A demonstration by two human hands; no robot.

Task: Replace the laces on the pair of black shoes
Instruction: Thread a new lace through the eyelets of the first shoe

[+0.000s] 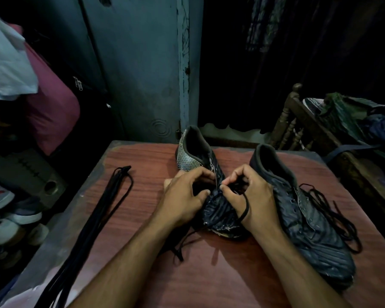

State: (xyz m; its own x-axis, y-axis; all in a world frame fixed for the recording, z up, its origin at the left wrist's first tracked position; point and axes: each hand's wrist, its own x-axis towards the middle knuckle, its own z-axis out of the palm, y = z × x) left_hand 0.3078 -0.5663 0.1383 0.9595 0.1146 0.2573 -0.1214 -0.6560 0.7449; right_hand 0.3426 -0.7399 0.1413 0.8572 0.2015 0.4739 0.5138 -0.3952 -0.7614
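Observation:
Two black shoes stand on a reddish wooden table [142, 165]. The left shoe [196, 152], with silver stripes at the heel, lies between my hands. My left hand [182, 201] grips its side at the eyelets. My right hand [251, 196] pinches a black lace [246, 210] that loops over my palm and trails off past the toe. The right shoe [305, 210] lies beside my right wrist, with a loose black lace [333, 210] heaped on its far side. A bundle of black laces [98, 214] lies stretched out on the table's left part.
Several pale shoes [7, 218] are stacked on the left below the table. Pink and white cloth [47, 103] hangs at the upper left. A carved wooden rail [289, 121] with piled clothes stands at the right. A blue-grey door [138, 74] is behind the table.

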